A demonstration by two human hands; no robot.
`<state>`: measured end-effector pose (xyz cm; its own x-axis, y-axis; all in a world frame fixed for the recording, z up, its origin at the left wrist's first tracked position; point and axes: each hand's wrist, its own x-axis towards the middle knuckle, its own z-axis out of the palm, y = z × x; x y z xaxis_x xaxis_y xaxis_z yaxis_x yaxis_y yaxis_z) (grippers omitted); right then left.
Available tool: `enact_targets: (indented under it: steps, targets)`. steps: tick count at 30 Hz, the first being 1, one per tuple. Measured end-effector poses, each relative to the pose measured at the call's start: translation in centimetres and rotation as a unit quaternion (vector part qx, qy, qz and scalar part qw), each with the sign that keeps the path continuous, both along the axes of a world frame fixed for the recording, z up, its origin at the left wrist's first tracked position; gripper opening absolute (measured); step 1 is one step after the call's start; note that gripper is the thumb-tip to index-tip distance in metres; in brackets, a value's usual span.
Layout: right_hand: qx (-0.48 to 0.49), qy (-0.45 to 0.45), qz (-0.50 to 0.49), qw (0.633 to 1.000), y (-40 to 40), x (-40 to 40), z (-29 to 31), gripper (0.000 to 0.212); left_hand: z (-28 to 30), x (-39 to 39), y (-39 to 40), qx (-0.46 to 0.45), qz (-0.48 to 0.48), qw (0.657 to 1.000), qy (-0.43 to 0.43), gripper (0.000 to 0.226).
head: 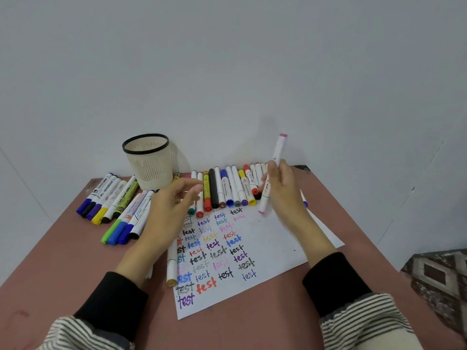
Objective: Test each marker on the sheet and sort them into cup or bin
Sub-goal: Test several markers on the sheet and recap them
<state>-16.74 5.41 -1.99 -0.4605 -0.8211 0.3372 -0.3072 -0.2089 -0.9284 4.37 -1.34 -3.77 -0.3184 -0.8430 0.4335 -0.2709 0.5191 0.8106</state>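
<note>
Right of centre in the frame, the right hand (283,190) grips a white marker with pink ends (272,173), held steeply tilted with its lower end just above the white paper sheet (273,238), which is covered with the word "test" in many colours. The left hand (169,208) hovers at centre-left with fingers loosely spread and holding nothing, above the sheet's left edge, well apart from the right. A row of capped markers (227,190) lies along the sheet's far edge, a second group of thicker markers (113,205) lies at left, and the cream mesh cup with a black rim (149,160) stands upright behind, all on the reddish-brown table (75,261).
</note>
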Motion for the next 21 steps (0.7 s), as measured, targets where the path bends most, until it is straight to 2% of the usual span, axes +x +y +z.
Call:
enact_targets:
  steps: [4, 8, 10, 13, 17, 21]
  targets:
    - [0.036, 0.212, 0.069, 0.974, 0.1, 0.2, -1.3, 0.017, 0.4, -0.3, 0.3, 0.035, -0.038, 0.998, 0.02, 0.026]
    - [0.032, 0.342, 0.089, 0.935, -0.6, 0.9, -2.3, 0.01, 0.7, -1.0, 1.0, 0.111, -0.079, 0.987, 0.089, 0.034]
    - [0.029, 0.398, 0.086, 0.913, -0.6, 1.4, -2.4, 0.013, 0.6, -1.3, 1.4, 0.13, -0.084, 0.98, 0.124, 0.028]
    - [0.031, 0.421, 0.07, 0.904, -0.4, 1.6, -2.2, 0.022, 0.5, -1.7, 1.7, 0.134, -0.081, 0.977, 0.147, 0.018]
    - [0.072, 0.446, -0.034, 0.892, -0.4, 0.7, -2.4, 0.03, 1.4, -1.3, 1.8, 0.127, -0.048, 0.969, 0.208, 0.012]
    - [0.126, 0.418, -0.085, 0.895, -0.5, -0.3, -2.9, 0.041, 2.4, 0.0, 1.9, -0.014, 0.033, 0.982, 0.186, 0.013]
